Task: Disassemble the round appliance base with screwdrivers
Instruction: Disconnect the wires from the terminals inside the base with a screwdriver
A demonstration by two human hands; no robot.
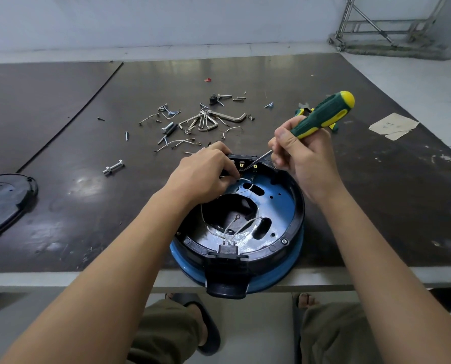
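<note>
The round appliance base, blue metal with a black plastic ring, lies upside down at the table's near edge, its inside open with white wires showing. My right hand grips a green and yellow screwdriver, its tip down at the terminal block on the base's far rim. My left hand reaches over the rim and pinches a white wire beside that block. Its fingertips are partly hidden behind the rim.
Loose screws, bolts, wire pieces and hex keys lie scattered behind the base. A bolt with nuts sits to the left. A black cover plate lies at the left edge. Pliers and paper scraps lie at the right.
</note>
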